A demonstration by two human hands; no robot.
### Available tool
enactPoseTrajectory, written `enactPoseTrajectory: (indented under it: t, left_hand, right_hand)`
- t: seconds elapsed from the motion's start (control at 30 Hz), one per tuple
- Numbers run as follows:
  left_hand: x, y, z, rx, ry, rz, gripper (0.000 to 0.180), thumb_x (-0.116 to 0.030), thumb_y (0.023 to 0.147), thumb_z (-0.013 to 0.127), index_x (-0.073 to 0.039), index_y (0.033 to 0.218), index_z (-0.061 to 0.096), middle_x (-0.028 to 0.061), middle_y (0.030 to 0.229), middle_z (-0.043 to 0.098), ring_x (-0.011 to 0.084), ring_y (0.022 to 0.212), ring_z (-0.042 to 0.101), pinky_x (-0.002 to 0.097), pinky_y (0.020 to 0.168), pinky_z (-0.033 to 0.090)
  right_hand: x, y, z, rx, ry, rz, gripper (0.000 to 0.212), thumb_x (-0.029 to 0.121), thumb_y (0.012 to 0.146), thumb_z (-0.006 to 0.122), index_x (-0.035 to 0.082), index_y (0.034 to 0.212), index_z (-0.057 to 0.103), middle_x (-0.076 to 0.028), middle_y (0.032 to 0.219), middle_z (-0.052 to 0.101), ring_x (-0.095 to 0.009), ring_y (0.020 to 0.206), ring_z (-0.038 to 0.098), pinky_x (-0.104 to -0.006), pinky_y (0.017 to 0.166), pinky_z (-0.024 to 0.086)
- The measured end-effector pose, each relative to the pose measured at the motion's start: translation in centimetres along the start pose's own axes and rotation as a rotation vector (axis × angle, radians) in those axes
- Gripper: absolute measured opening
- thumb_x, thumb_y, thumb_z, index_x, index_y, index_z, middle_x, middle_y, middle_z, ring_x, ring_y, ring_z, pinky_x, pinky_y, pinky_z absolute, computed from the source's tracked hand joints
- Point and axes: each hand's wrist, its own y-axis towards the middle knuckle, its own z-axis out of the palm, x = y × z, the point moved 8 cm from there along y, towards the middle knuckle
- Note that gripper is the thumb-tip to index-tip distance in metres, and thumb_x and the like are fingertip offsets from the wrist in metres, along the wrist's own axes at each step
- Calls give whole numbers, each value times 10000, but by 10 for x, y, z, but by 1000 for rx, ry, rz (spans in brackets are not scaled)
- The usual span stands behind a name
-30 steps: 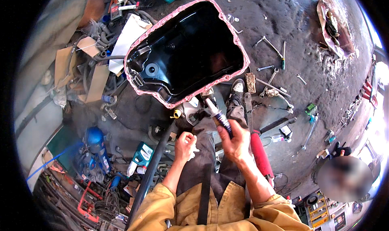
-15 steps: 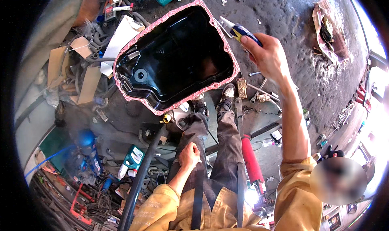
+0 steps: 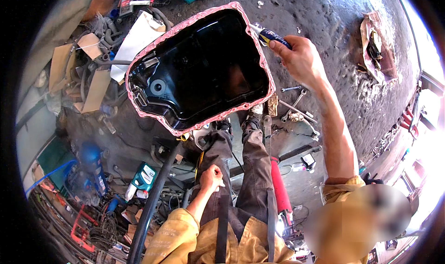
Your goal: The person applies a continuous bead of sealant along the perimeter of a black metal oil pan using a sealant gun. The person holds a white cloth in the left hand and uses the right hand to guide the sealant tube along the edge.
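Observation:
A black oil pan point(image 3: 204, 65) is held up ahead of me by some support I cannot see, its hollow side facing me. A pinkish-red bead of sealant point(image 3: 272, 78) runs along its rim. My right hand point(image 3: 301, 58) is closed around a dark blue and yellow sealant tube point(image 3: 273, 38). The tube's pale nozzle points left at the pan's upper right rim; whether it touches, I cannot tell. My left hand point(image 3: 212, 178) is closed in front of my left thigh, with a small whitish bit showing at the fingers that I cannot make out.
Hoses and cardboard point(image 3: 97, 90) lie heaped at the left. Below the pan are a dark slanting bar point(image 3: 155, 204), a teal bottle point(image 3: 144, 176) and a red cylinder point(image 3: 279, 185). Wrenches point(image 3: 293, 104) lie on the floor, right of my feet. A blurred patch covers the lower right.
My right hand has moved slightly left, bringing the tube's nozzle up to the pan's rim. The view has shifted a little. My left hand stays closed by my thigh.

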Motion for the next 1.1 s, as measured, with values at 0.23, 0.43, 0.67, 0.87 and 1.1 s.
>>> enactPoseTrajectory:
  t: [0.23,0.43,0.67,0.87,1.1]
  left_hand:
    - [6,3,1,-8,-20,10,100,-234,829,682,-143,871,674,99,792,727,309,772,718,439,671,545]
    - [11,7,4,2,-26,12,106,-238,835,676,-143,880,677,93,792,727,314,776,716,438,681,546]
    - [9,6,3,-1,-8,-3,120,-237,835,676,-137,902,678,95,805,726,311,786,715,433,684,544]
    - [7,8,2,25,-22,-13,126,-242,838,670,-130,895,679,98,812,726,307,781,714,429,686,542]
    - [6,6,2,12,-28,-14,123,-239,837,669,-128,888,681,100,798,722,312,774,711,430,687,540]
  right_hand:
    - [0,6,2,-12,-39,-13,434,475,919,613,57,969,719,-215,827,703,-406,837,686,-475,763,524]
    - [4,0,-2,-49,-71,-3,407,467,917,616,85,997,732,-214,849,706,-405,871,690,-472,787,536]
    - [15,-8,-6,-173,-195,-94,371,437,905,618,91,973,736,-221,877,706,-424,884,680,-487,789,536]
    - [20,-9,-5,-161,-206,-89,366,422,907,611,78,943,730,-227,857,701,-430,873,679,-495,783,532]
    - [13,-12,-4,-171,-197,-70,379,428,912,606,68,930,723,-234,845,697,-436,869,677,-498,792,532]
